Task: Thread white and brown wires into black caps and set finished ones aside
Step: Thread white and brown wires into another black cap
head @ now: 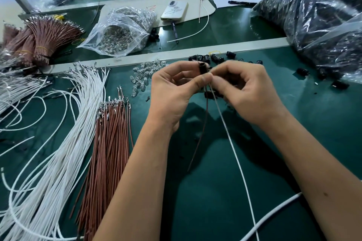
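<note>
Green table (225, 191); left of the black cap (202, 67) lie white wires (64, 137) and red-brown wires (109, 143).

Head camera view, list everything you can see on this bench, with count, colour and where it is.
black cap: one, black, pinched between both hands
brown wire: one, hanging from the cap
white wire: one, hanging beside it
loose white wires: many, left
loose brown wires: many, beside the white
bundled brown wires: several bundles, far left
clear bag: one, behind the rail
loose black caps: several, behind the hands
dark bags: two, right
phone: one, white, rear
left hand: one
right hand: one
</note>
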The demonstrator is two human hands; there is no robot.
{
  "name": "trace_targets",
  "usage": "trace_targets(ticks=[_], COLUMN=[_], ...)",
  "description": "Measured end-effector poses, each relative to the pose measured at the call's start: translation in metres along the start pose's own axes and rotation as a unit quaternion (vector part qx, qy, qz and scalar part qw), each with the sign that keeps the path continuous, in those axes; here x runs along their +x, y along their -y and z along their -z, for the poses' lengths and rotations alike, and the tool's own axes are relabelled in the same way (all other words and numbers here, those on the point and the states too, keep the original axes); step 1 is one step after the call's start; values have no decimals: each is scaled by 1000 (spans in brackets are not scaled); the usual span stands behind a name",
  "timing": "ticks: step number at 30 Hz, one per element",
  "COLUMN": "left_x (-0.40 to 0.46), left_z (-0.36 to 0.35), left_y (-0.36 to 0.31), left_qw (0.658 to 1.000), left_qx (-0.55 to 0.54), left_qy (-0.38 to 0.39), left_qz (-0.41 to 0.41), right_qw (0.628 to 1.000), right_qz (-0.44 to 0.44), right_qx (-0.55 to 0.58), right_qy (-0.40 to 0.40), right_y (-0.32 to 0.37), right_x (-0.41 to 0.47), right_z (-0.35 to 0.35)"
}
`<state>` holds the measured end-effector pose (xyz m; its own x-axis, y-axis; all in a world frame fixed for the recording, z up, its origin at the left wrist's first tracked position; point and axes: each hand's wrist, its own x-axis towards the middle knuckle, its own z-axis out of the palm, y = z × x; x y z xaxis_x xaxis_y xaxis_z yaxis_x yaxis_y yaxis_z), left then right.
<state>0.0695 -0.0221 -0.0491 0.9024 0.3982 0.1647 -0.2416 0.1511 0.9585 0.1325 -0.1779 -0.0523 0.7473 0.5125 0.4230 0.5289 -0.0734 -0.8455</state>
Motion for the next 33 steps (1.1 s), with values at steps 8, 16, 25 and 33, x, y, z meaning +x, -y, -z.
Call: trace_targets(ticks=[8,16,25,33], left_x=[-2,-1,1,0], left_z=[-1,2,4,3], left_y=[0,1,3,2], left_qw=[985,986,987,988], left_qx=[156,151,153,131], left_qy=[-8,23,26,44], left_qz=[-76,-68,-51,-76], right_qw=[993,985,990,993], right_qz=[-64,-91,-56,58], right_qx=[97,144,126,85], right_qy=[-13,-39,-14,-62], right_y=[-4,-6,-5,1], right_x=[2,3,2,3], right_z=[0,3,2,0])
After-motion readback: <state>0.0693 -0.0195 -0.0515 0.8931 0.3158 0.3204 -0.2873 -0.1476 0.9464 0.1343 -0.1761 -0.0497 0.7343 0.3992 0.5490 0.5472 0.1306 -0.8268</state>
